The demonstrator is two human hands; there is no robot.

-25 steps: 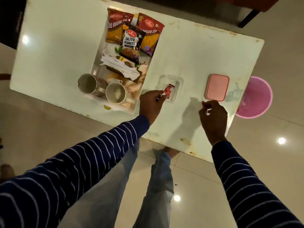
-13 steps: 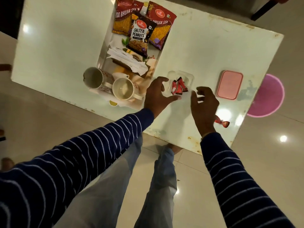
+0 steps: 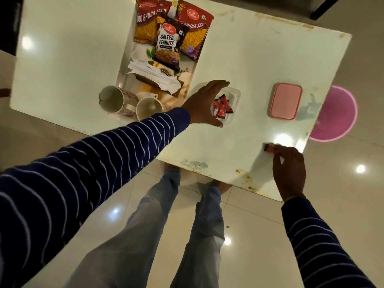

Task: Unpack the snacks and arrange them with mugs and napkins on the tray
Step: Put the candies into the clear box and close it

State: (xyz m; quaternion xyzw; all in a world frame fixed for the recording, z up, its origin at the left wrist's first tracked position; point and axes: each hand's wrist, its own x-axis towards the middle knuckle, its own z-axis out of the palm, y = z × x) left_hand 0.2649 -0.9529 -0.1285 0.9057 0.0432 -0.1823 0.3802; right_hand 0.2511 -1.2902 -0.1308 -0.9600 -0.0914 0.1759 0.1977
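Snacks: last stray candy being gathered into the clear box

Head view: Snacks already lie on the tray at the tabletop's far edge: two bhujia sev packets and a salted peanuts packet, with napkins below them and two mugs at the tray's near end. Just right of the tray, a clear plastic box holds several red wrapped candies; its pink lid lies well apart toward the right edge.

The step in hand looks like collecting loose candies. The left hand spans the box's near side, fingers and thumb spread wide, steadying it and gripping nothing. The right hand, near the tabletop's front right corner, pinches one red candy between fingertips, the other fingers curled.

Next, this candy probably needs carrying to the box, then the box onto the tray.
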